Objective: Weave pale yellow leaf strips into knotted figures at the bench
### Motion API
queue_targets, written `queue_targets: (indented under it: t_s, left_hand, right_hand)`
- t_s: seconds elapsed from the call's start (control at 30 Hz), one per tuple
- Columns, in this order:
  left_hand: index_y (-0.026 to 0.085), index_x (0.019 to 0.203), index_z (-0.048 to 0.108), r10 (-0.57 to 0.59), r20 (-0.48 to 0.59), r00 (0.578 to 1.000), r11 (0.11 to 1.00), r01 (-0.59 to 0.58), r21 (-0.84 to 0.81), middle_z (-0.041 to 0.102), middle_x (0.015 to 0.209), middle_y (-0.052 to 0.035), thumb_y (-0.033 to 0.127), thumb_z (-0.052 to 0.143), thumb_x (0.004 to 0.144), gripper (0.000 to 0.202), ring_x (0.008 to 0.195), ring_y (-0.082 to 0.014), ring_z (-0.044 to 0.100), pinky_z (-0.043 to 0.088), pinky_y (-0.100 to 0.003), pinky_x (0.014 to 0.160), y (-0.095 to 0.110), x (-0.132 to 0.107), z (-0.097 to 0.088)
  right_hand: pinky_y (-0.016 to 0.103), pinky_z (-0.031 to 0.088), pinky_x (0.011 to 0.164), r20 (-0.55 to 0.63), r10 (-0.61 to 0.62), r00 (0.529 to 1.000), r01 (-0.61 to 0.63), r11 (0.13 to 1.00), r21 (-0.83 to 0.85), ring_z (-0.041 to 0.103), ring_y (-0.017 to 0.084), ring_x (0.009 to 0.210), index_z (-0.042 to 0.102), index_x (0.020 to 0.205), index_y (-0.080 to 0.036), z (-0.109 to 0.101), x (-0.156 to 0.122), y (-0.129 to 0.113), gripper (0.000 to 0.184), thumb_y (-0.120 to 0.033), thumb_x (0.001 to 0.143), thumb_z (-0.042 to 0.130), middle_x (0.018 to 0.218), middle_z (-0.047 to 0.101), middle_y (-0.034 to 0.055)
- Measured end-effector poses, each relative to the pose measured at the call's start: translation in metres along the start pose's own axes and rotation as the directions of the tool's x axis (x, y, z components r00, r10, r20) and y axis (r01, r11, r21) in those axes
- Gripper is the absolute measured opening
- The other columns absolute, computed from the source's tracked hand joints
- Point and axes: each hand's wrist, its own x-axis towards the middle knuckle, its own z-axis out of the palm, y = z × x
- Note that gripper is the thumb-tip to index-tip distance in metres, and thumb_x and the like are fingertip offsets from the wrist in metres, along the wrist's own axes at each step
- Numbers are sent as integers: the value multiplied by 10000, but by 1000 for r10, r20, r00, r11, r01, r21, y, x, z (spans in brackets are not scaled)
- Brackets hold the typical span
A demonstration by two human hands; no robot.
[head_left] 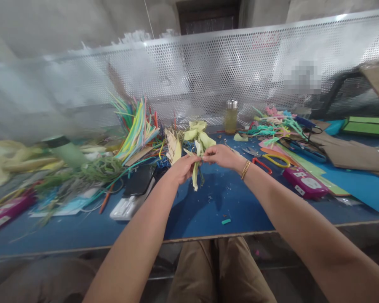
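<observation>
Above the blue tabletop, my left hand (187, 167) is closed around the stem part of a pale yellow-green husk flower (197, 134). Its broad petal-like pieces stand up over my fingers, and a thin strip hangs below them. My right hand (219, 155), with a gold bracelet at the wrist, meets the left fingertips in a pinch at the flower's base. What exactly lies between the right fingertips is too small to make out. Dry tan husks (173, 145) lie just behind my left hand.
A black phone (139, 181) rests on a white box (118, 209) at left, near bundled coloured pipe cleaners (139, 130). Scissors with yellow handles (276, 160), a magenta box (305, 183) and coloured paper lie at right. A glass bottle (230, 118) stands before the perforated metal screen (205, 71).
</observation>
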Motion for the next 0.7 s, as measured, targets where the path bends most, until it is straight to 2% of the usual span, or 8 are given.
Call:
queue_targets:
  t_s: [0.2,0.53,0.7]
  left_hand:
    - [187,676,499,23,-12,1000,999,-23,25,520,569,50,215,718,573,244,538,-94,492,344,-216,510,-1,0,-4]
    - [185,642,486,19,-33,999,999,-18,38,513,555,53,203,723,558,252,516,-88,483,334,-221,504,-2,-3,-4]
    - [180,635,522,6,-59,998,999,-3,54,520,541,57,224,787,553,281,504,-83,476,332,-220,505,-1,-4,-6]
  right_hand:
    - [239,380,572,37,21,999,-21,1000,20,535,112,571,656,669,-167,-5,0,5,205,-349,759,629,605,620,-6]
    - [245,392,598,83,14,996,-21,996,85,538,112,598,665,672,-167,-7,3,17,201,-356,739,650,629,619,2]
    - [239,392,579,65,34,997,-37,999,31,548,114,580,677,670,-167,-6,2,18,199,-347,753,651,603,630,-5]
